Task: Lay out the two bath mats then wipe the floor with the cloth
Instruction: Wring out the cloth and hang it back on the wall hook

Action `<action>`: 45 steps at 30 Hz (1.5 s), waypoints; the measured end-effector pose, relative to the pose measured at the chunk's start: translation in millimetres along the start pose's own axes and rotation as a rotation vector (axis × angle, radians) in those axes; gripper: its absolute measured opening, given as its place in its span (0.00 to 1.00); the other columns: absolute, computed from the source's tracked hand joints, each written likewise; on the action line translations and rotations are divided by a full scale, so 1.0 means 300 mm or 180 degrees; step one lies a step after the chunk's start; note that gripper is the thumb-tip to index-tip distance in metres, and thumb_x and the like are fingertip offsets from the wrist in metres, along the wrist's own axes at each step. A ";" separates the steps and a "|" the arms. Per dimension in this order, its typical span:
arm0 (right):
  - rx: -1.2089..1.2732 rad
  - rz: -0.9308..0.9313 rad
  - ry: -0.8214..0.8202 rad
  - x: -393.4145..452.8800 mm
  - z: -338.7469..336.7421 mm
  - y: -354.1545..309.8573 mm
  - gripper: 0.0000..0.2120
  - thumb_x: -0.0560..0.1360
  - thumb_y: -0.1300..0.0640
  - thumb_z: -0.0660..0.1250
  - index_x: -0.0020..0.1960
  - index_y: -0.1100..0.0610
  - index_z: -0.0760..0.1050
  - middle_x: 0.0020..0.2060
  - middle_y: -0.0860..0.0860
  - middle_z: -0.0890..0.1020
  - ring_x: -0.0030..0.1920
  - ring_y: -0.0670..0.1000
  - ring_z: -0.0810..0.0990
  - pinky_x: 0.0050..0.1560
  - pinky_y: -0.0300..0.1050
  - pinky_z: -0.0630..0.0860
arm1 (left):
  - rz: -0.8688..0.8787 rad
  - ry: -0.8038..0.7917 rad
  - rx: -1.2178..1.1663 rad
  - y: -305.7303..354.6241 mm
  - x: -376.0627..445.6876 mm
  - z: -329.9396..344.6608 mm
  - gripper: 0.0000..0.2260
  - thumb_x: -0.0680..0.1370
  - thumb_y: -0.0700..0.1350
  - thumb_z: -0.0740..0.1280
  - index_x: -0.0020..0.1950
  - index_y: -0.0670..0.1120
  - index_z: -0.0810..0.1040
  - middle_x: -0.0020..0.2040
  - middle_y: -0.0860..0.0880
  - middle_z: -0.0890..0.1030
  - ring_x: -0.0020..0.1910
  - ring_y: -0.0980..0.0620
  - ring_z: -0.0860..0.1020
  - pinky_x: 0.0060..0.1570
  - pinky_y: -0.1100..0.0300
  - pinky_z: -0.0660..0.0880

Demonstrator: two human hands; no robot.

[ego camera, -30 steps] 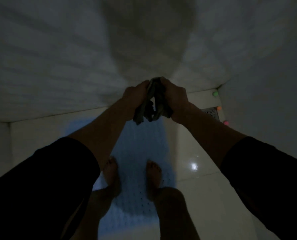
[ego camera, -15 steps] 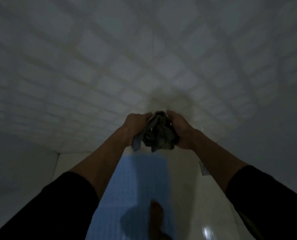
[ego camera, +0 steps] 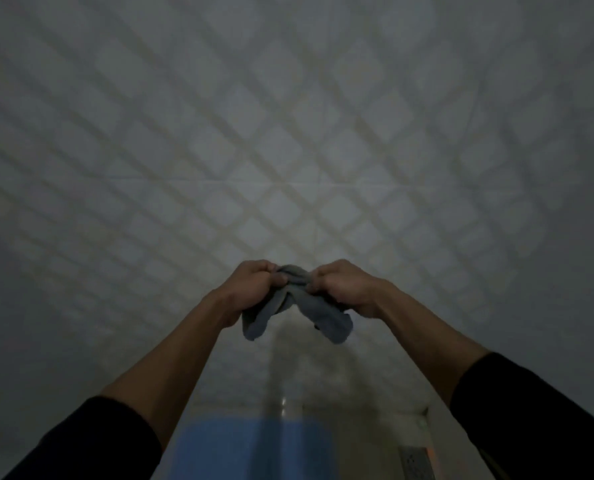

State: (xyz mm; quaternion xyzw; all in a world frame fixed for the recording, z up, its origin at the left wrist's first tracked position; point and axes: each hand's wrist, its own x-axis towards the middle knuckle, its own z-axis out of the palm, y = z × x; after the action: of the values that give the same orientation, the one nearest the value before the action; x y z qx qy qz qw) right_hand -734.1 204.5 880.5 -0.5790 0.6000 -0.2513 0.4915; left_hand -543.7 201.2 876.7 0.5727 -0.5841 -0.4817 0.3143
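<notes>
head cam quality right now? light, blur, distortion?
Head view: very dim and soft, low contrast; wall tiles lit brightest at centre, darkening toward the corners; tile lines bow, wide-angle distortion; left hand, right hand and cloth readable but smeary; blue bath mat murky.

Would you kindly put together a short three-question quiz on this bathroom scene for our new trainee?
1. True or false: both the left hand and the right hand grip the grey cloth.
2. Multiple choice: where is the cloth?
A. flat on the floor
B. held up in front of the tiled wall
C. draped over a forearm
3. Fill in: the bath mat seen at the bottom of the view is coloured ____.

Key:
1. True; each hand pinches one end, and the loose parts hang below.
2. B.
3. Blue; only one mat shows in this view.
</notes>
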 end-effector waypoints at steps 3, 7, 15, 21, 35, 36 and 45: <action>-0.0717 -0.0468 0.0345 -0.059 -0.092 -0.104 0.07 0.73 0.60 0.70 0.36 0.60 0.78 0.35 0.55 0.81 0.38 0.54 0.78 0.39 0.49 0.77 | 0.0392 0.0049 0.0268 0.122 -0.019 -0.018 0.06 0.76 0.40 0.70 0.40 0.45 0.78 0.41 0.42 0.81 0.41 0.46 0.79 0.44 0.51 0.77; -0.1238 -0.0819 0.0720 -0.128 -0.226 -0.207 0.05 0.71 0.55 0.73 0.45 0.55 0.81 0.43 0.53 0.84 0.46 0.52 0.82 0.49 0.51 0.81 | 0.0869 0.0193 0.0977 0.276 0.003 -0.014 0.07 0.73 0.46 0.71 0.38 0.49 0.75 0.39 0.47 0.80 0.40 0.48 0.78 0.46 0.50 0.78; -0.1724 -0.1113 0.1429 -0.192 -0.580 -0.293 0.08 0.66 0.52 0.75 0.39 0.51 0.77 0.36 0.48 0.81 0.39 0.49 0.79 0.38 0.44 0.76 | 0.1677 0.0085 0.1555 0.588 0.129 0.124 0.06 0.75 0.48 0.70 0.42 0.47 0.78 0.48 0.47 0.82 0.49 0.46 0.79 0.46 0.52 0.76; -0.1782 -0.1445 0.1618 -0.138 -0.887 -0.271 0.06 0.68 0.53 0.73 0.42 0.50 0.76 0.38 0.50 0.80 0.39 0.50 0.79 0.36 0.42 0.74 | 0.2024 0.0228 0.1287 0.761 0.303 0.347 0.07 0.78 0.48 0.68 0.43 0.47 0.73 0.40 0.46 0.79 0.40 0.46 0.78 0.41 0.51 0.77; -0.1758 -0.2626 0.2468 -0.002 -1.475 -0.399 0.05 0.75 0.47 0.67 0.49 0.45 0.76 0.38 0.46 0.82 0.39 0.46 0.80 0.40 0.45 0.78 | 0.2789 0.1074 0.1041 1.297 0.512 0.558 0.06 0.74 0.51 0.68 0.45 0.50 0.79 0.38 0.50 0.83 0.38 0.51 0.82 0.42 0.53 0.80; -0.1768 -0.2659 0.2552 0.006 -1.499 -0.414 0.04 0.75 0.46 0.65 0.49 0.44 0.74 0.37 0.45 0.81 0.38 0.46 0.79 0.40 0.48 0.79 | 0.2835 0.1119 0.1077 1.338 0.524 0.558 0.04 0.75 0.49 0.68 0.46 0.49 0.79 0.39 0.50 0.83 0.38 0.51 0.82 0.43 0.52 0.81; -0.2536 -0.2919 0.3647 0.046 -1.611 -0.568 0.05 0.79 0.52 0.60 0.54 0.45 0.71 0.48 0.50 0.78 0.43 0.56 0.78 0.36 0.45 0.71 | 0.3065 0.2160 0.1517 1.599 0.636 0.592 0.02 0.79 0.49 0.65 0.51 0.53 0.75 0.49 0.47 0.83 0.43 0.45 0.80 0.41 0.51 0.79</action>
State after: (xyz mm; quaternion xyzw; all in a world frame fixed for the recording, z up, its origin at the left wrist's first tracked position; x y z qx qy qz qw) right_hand -1081.3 27.5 1213.6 -0.6789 0.5059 -0.4510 -0.2823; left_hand -910.6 -6.0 1224.2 0.4210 -0.7353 0.0651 0.5272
